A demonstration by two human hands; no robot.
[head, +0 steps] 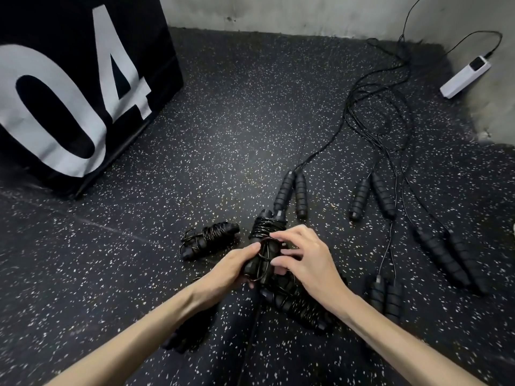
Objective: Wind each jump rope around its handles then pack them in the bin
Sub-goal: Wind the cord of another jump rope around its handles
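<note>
**Two hands on one wound rope, several loose ropes to the right**

Two of our hands meet at centre. Our left hand [231, 267] grips the near end of the paired handles of a wound jump rope [266, 240]; our right hand [302, 259] has fingers curled over its coils, pinching a loop of cord. Its far handle ends poke out past the windings.

Hard to read: another wound bundle [298, 305] lies partly under our right wrist, and a dark shape [184, 339] beneath our left forearm is too blurred to identify. A finished bundle [207, 239] lies just left of the hands.

Loose handle pairs [291, 195], [373, 199], [451, 260] lie to the right, a fourth pair [386, 299] nearer; their thin cords [376, 107] tangle toward the far wall, hard to trace singly.

Far left, a black box with white "04" [83, 87] is cut off by the frame. A white power strip [465, 76] sits far right.

Open speckled rubber floor [237, 121] spans the middle. Handles are ribbed, matte foam-like; cords glossy.
</note>
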